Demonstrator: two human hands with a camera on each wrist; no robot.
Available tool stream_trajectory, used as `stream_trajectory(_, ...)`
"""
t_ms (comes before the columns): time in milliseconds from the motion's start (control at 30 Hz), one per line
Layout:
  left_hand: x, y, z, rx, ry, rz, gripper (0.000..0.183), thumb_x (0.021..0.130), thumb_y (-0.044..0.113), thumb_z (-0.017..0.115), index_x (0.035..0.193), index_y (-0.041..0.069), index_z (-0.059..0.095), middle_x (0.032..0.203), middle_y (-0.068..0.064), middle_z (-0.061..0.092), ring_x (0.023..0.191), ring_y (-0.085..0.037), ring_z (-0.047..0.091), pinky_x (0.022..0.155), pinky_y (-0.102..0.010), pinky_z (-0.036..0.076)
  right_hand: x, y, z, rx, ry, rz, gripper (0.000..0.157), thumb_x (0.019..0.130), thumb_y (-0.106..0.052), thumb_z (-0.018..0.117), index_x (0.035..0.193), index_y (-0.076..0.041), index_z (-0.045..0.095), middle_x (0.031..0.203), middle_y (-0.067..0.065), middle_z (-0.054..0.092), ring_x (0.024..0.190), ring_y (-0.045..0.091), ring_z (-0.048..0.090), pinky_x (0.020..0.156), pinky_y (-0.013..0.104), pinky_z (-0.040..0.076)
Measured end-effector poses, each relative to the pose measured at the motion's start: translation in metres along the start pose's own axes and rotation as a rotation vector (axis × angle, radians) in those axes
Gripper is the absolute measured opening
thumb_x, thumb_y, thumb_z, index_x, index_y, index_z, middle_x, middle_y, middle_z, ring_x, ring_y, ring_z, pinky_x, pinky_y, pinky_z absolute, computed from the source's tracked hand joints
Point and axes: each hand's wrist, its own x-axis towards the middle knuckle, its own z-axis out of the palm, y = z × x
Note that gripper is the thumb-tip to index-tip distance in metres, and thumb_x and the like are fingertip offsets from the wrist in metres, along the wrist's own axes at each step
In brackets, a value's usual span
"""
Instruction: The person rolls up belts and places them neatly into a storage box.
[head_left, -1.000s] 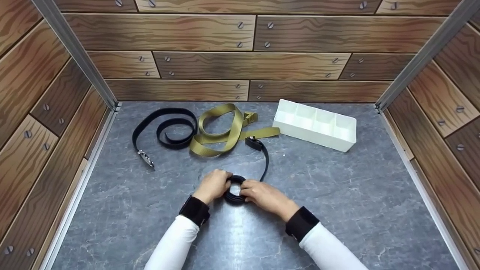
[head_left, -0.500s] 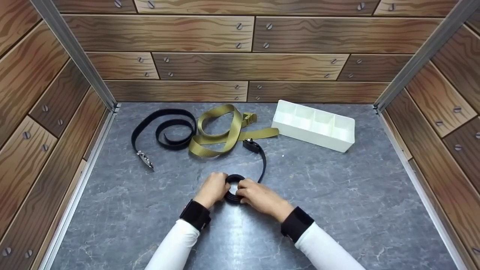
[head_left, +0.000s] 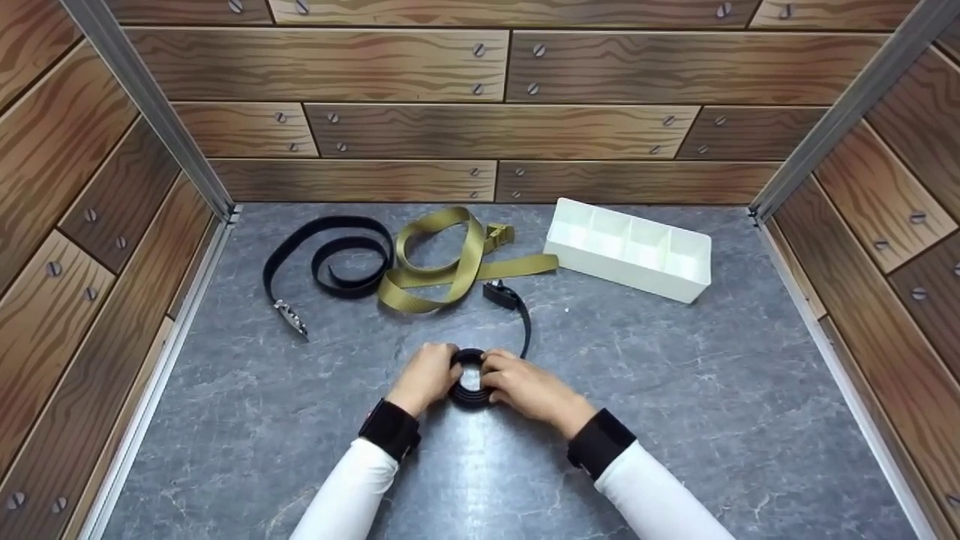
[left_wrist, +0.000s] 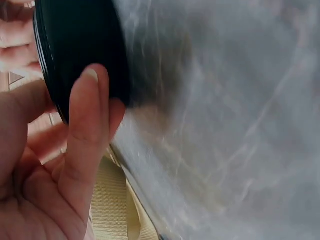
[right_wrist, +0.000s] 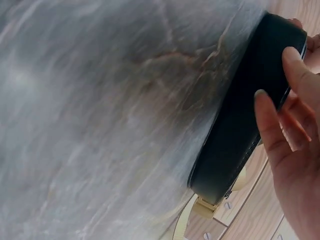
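In the head view a black belt stands on edge, wound into a tight ring. My left hand grips the ring's left side, fingertips reaching inside. On the opposite side my right hand holds it, its fingers curled over the upper edge. A free length of the belt runs from behind my right hand to the black buckle. The left wrist view shows the left thumb flat against the coil's smooth outer face. In the right wrist view fingertips touch the strap from the right.
A second black belt, loosely curled with a silver buckle, lies back left. Beside it is a looped olive webbing belt, near the unwinding buckle end. A white four-sided tray with compartments stands back right. Wood-patterned walls surround the grey surface.
The buckle end of the held belt has slid slightly left and nearer to me. My right hand has shifted a little left, then back right. Both hands keep their hold on the coil.
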Motion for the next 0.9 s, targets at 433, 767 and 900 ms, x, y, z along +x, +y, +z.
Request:
stream_trajectory(433, -0.001, 0.010, -0.003, -0.023, -0.133, -0.087, 0.024, 0.088, 0.013, 0.070, 0.107, 0.005, 0.058, 0.101, -0.023, 0.067, 0.079, -0.033, 0.066, 0.070, -0.041, 0.054, 0.003, -0.009, -0.002, -0.041, -0.013, -0.005, 0.027, 0.081, -0.015, 0.078, 0.107, -0.012, 0.074, 0.132, 0.008, 0.056, 0.123, 0.024, 0.054, 0.102, 0.033, 0.042)
stream_trajectory(767, -0.001, 0.008, -0.003, 0.015, -0.091, 0.019, 0.022, 0.089, 0.010, 0.066, 0.110, 0.007, 0.064, 0.101, -0.021, 0.068, 0.088, -0.035, 0.066, 0.074, -0.047, 0.053, 0.001, -0.011, -0.002, -0.067, -0.070, -0.005, 0.030, 0.083, -0.017, 0.076, 0.113, -0.017, 0.073, 0.101, 0.002, 0.062, 0.091, 0.016, 0.062, 0.081, 0.030, 0.052)
stream_trajectory(900, -0.001, 0.007, -0.002, -0.011, -0.025, -0.025, 0.016, 0.089, 0.019, 0.069, 0.095, 0.006, 0.061, 0.093, -0.019, 0.068, 0.082, -0.034, 0.067, 0.070, -0.047, 0.053, 0.002, -0.012, 0.000, -0.082, -0.056, 0.033, 0.030, 0.086, -0.018, 0.073, 0.116, -0.017, 0.072, 0.104, 0.003, 0.060, 0.095, 0.018, 0.061, 0.082, 0.031, 0.052)
